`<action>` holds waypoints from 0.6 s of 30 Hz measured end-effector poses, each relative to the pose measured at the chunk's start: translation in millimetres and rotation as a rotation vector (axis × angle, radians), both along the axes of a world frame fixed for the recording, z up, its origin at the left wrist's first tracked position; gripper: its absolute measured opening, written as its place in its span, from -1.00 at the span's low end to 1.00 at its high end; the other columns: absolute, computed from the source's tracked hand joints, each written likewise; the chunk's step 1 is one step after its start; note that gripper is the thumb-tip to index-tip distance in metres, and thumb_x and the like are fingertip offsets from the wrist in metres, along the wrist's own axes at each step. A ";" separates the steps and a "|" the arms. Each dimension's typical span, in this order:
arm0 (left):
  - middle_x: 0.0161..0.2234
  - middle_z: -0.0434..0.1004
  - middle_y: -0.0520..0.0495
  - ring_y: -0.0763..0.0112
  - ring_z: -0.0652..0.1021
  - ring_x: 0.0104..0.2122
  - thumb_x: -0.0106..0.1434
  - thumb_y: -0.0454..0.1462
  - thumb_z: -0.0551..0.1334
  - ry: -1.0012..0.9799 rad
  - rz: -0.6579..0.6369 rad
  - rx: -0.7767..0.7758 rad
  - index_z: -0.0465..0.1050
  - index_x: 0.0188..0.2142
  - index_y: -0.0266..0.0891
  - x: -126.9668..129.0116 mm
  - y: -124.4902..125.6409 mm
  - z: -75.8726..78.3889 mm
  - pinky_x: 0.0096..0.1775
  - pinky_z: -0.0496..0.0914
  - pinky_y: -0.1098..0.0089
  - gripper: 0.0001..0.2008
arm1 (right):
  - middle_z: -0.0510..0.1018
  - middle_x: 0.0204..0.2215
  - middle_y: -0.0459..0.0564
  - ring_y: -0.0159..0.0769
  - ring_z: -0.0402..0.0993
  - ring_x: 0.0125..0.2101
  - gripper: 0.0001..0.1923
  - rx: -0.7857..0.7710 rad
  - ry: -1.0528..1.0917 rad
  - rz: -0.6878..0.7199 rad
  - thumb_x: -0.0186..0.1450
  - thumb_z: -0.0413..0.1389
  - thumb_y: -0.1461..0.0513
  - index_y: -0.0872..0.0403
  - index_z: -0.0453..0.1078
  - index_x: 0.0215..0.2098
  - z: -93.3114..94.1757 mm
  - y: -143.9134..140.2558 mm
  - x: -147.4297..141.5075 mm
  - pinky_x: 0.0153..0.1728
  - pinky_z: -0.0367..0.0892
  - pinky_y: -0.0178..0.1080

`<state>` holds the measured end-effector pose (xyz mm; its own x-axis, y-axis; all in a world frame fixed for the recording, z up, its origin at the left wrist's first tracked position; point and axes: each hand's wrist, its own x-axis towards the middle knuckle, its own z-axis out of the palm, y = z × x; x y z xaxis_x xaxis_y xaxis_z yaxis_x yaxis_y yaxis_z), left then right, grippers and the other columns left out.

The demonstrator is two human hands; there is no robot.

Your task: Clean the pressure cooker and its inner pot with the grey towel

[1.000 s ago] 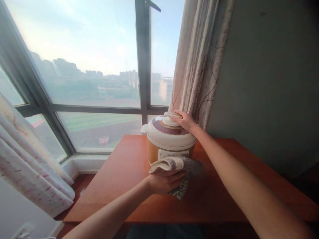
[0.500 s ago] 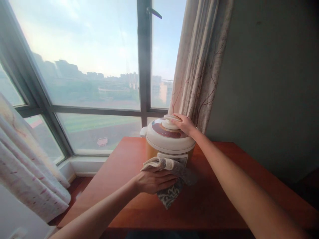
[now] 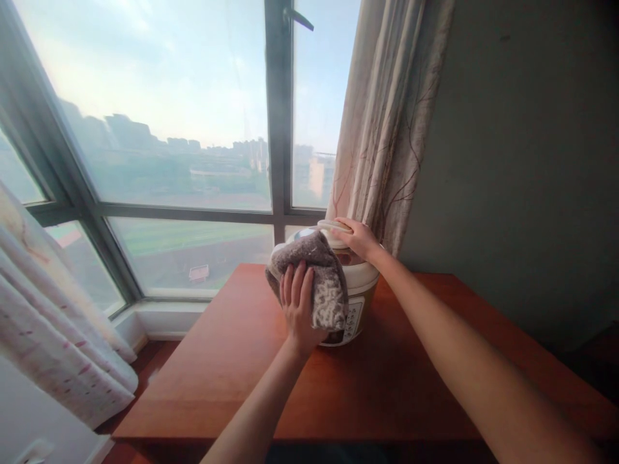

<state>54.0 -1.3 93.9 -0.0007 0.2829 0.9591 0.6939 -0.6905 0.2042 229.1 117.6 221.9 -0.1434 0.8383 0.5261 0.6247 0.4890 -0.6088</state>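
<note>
An electric cooker (image 3: 363, 274) with a cream lid rim and a label on its front stands on the wooden table. My right hand (image 3: 360, 238) grips the round handle (image 3: 334, 226) on top of its lid. Under my left hand (image 3: 297, 306) is a grey-brown patterned towel (image 3: 329, 296), pressed against the cooker's upper left side and lid edge. The fingers of that hand point upward over the cloth, and its thumb is hidden. The towel covers much of the cooker's left and front.
The reddish wooden table (image 3: 203, 374) reaches up near the large window (image 3: 188, 161). A patterned curtain (image 3: 382, 129) hangs behind the cooker beside the dark wall (image 3: 512, 167). Another curtain (image 3: 53, 328) hangs on the left.
My left hand has moved up with the towel, from the cooker's lower front to its upper left side, and turned fingers upward. My right hand stays on the lid handle.
</note>
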 end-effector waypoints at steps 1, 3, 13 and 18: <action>0.39 0.10 -0.33 -0.12 0.08 0.39 0.25 -0.02 0.20 -0.121 0.000 -0.018 0.03 0.42 -0.25 3.8 2.4 0.1 0.32 0.00 -0.13 -0.17 | 0.58 0.08 0.06 -0.09 0.49 0.08 -0.51 0.001 -0.004 -0.003 0.30 0.20 0.05 0.06 0.47 0.14 0.0 0.3 0.2 0.12 0.34 -0.13; 0.39 0.09 -0.30 -0.05 0.12 0.38 0.27 -0.08 0.19 -0.316 -0.015 -0.058 0.06 0.41 -0.23 9.6 8.9 -2.1 0.34 0.02 -0.08 -0.23 | 0.59 0.07 0.05 -0.09 0.50 0.08 -0.51 0.001 -0.009 -0.014 0.30 0.20 0.04 0.05 0.48 0.14 0.4 0.2 0.4 0.12 0.34 -0.13; 0.19 0.46 -0.25 0.09 0.28 0.33 0.29 -0.11 0.19 -0.920 -0.017 -0.409 0.44 0.14 -0.24 14.0 23.5 -65.7 0.33 0.13 0.16 -0.53 | 0.59 0.07 0.10 -0.08 0.50 0.08 -0.50 0.002 -0.024 -0.035 0.31 0.19 0.05 0.08 0.47 0.15 1.6 -1.9 0.3 0.11 0.34 -0.14; 0.16 0.47 -0.29 0.08 0.34 0.29 0.32 -0.11 0.17 -0.991 0.008 -0.461 0.42 0.13 -0.25 14.0 23.7 -110.2 0.31 0.17 0.09 -0.55 | 0.58 0.08 0.11 -0.09 0.50 0.08 -0.49 -0.006 -0.015 -0.017 0.31 0.18 0.05 0.09 0.46 0.16 -0.4 -0.2 1.0 0.11 0.34 -0.14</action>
<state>68.0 22.4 -16.4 -0.7172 0.6117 0.3338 0.0829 -0.4006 0.9125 230.1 117.5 221.5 -0.1373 0.8435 0.5192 0.6419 0.4750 -0.6019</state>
